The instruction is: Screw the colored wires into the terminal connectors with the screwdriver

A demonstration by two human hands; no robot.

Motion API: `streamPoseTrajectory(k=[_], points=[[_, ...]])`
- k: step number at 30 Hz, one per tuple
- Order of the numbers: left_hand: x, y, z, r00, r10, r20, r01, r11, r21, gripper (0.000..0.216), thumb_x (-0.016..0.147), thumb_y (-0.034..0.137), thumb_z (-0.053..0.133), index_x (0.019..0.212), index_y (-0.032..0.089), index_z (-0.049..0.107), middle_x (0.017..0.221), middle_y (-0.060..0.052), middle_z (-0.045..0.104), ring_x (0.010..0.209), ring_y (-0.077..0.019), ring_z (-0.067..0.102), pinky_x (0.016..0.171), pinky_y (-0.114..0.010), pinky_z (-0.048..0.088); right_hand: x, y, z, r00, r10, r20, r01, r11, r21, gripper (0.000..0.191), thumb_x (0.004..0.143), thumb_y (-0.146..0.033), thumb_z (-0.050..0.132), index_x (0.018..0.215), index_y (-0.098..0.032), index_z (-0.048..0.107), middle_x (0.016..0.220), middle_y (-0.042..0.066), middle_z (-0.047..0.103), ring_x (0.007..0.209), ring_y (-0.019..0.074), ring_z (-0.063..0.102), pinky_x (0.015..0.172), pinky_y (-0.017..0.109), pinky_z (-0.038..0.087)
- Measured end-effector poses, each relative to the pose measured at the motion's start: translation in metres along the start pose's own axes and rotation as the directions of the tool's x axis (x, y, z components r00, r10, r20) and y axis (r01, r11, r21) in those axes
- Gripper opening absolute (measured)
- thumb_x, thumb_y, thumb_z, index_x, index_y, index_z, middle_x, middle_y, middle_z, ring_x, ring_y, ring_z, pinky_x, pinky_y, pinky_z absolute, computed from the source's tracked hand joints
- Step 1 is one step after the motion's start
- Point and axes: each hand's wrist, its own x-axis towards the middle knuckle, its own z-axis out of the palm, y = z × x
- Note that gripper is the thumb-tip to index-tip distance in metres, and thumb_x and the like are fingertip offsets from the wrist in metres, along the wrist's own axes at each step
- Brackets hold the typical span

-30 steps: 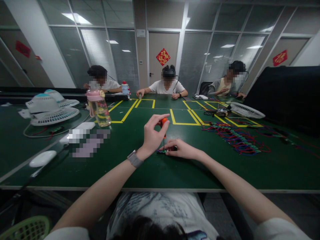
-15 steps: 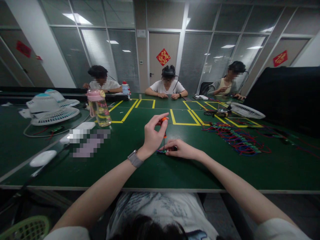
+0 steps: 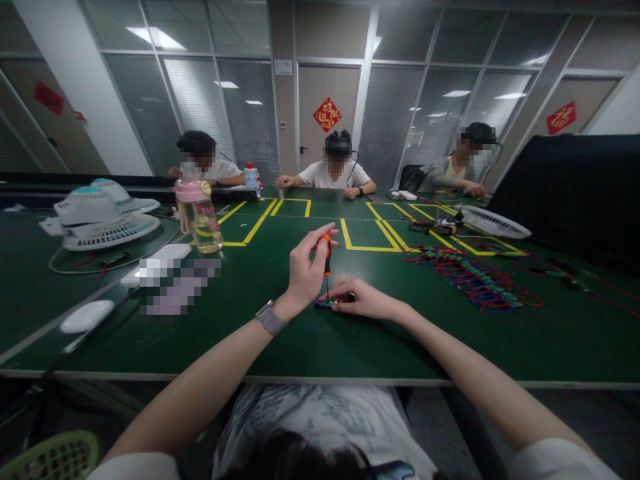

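Observation:
My left hand (image 3: 307,263) is closed round the orange and black handle of a screwdriver (image 3: 327,257), which stands upright. Its thin shaft runs down to a small green circuit board (image 3: 325,304) on the table. My right hand (image 3: 367,298) pinches the board's right side and steadies it there, its fingertips close to the screwdriver's tip. Part of the board is hidden under those fingers, and the exact spot where the tip rests is too small to make out.
Many wired circuit boards (image 3: 475,280) lie in a row on the right of the green table (image 3: 390,353). To the left are a pink-lidded bottle (image 3: 200,217), a white fan (image 3: 107,227) and a white mouse-like object (image 3: 87,317). Several co-workers sit opposite; a dark monitor (image 3: 575,200) stands right.
The fingers of my left hand have shifted on the screwdriver, showing more of its handle. My right hand has stayed put. The middle co-worker's arm has reached out toward a small cylinder.

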Motion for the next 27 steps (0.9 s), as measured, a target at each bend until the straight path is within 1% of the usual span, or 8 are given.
streamPoseTrajectory(k=[3,7,10,13,17,19,23,27], points=[[0.0008,0.0028,0.0012,0.999,0.042,-0.033,-0.039,0.995,0.094,0.021,0.092,0.023,0.054,0.110,0.020,0.065,0.096,-0.005,0.066,0.082,-0.0130,0.063,0.073,-0.025,0.050,0.0004,0.0006,0.0005,1.000,0.002,0.002,-0.002,1.000,-0.001,0.030,0.084,-0.019,0.065,0.113,-0.017,0.072,0.081,0.002,0.057,0.066,0.0111,0.052,0.062,0.023,0.043],[0.0021,0.0062,0.0004,0.989,0.125,-0.083,-0.101,0.963,0.249,0.010,0.086,0.024,0.063,0.093,0.020,0.069,0.087,-0.002,0.055,0.079,-0.0131,0.055,0.072,-0.025,0.047,0.0005,0.0017,0.0007,1.000,0.011,0.004,-0.011,1.000,0.004,0.030,0.084,-0.019,0.065,0.113,-0.016,0.072,0.082,0.002,0.056,0.066,0.0110,0.052,0.062,0.023,0.043],[0.0020,0.0055,-0.0013,0.991,0.120,-0.062,-0.103,0.969,0.226,0.020,0.093,0.024,0.050,0.097,0.021,0.070,0.094,-0.004,0.055,0.089,-0.0154,0.056,0.079,-0.028,0.048,0.0003,0.0020,0.0006,1.000,0.009,0.002,-0.009,1.000,0.001,0.030,0.084,-0.019,0.065,0.113,-0.016,0.072,0.082,0.002,0.056,0.066,0.0112,0.052,0.063,0.023,0.043],[0.0011,0.0034,-0.0018,0.997,0.073,-0.012,-0.071,0.992,0.109,0.032,0.098,0.022,0.037,0.110,0.021,0.066,0.107,-0.006,0.061,0.093,-0.0154,0.061,0.083,-0.029,0.050,0.0001,0.0021,0.0008,1.000,0.005,0.000,-0.005,1.000,0.008,0.030,0.084,-0.019,0.065,0.113,-0.016,0.072,0.083,0.002,0.057,0.067,0.0111,0.052,0.064,0.024,0.044],[0.0001,0.0028,-0.0004,1.000,0.003,-0.017,-0.003,1.000,0.010,0.028,0.096,0.023,0.044,0.118,0.019,0.061,0.108,-0.007,0.067,0.083,-0.0135,0.066,0.077,-0.027,0.053,0.0002,0.0023,0.0013,1.000,0.011,0.003,-0.011,1.000,0.006,0.031,0.084,-0.019,0.064,0.114,-0.016,0.071,0.084,0.002,0.057,0.066,0.0107,0.052,0.063,0.023,0.043],[0.0004,0.0038,0.0003,0.999,0.018,-0.039,-0.015,0.999,0.051,0.023,0.093,0.023,0.051,0.113,0.019,0.062,0.103,-0.006,0.068,0.081,-0.0132,0.065,0.075,-0.026,0.053,0.0002,0.0021,0.0012,1.000,0.011,0.003,-0.011,1.000,0.004,0.030,0.084,-0.019,0.064,0.113,-0.017,0.072,0.083,0.002,0.057,0.065,0.0107,0.051,0.062,0.023,0.043],[0.0017,0.0071,0.0005,0.989,0.130,-0.066,-0.114,0.971,0.209,0.010,0.086,0.022,0.064,0.095,0.019,0.068,0.089,-0.003,0.062,0.079,-0.0126,0.058,0.072,-0.025,0.049,0.0003,0.0013,0.0007,1.000,0.007,0.006,-0.007,1.000,0.010,0.030,0.084,-0.018,0.064,0.113,-0.017,0.072,0.085,0.003,0.058,0.067,0.0111,0.052,0.063,0.023,0.044],[0.0019,0.0073,-0.0005,0.992,0.122,-0.035,-0.114,0.974,0.194,0.016,0.092,0.024,0.054,0.098,0.021,0.069,0.093,-0.004,0.059,0.085,-0.0136,0.058,0.076,-0.026,0.049,0.0005,0.0014,0.0003,1.000,0.003,0.013,-0.003,1.000,0.003,0.030,0.084,-0.019,0.064,0.114,-0.017,0.071,0.084,0.003,0.057,0.068,0.0115,0.052,0.062,0.023,0.043]])
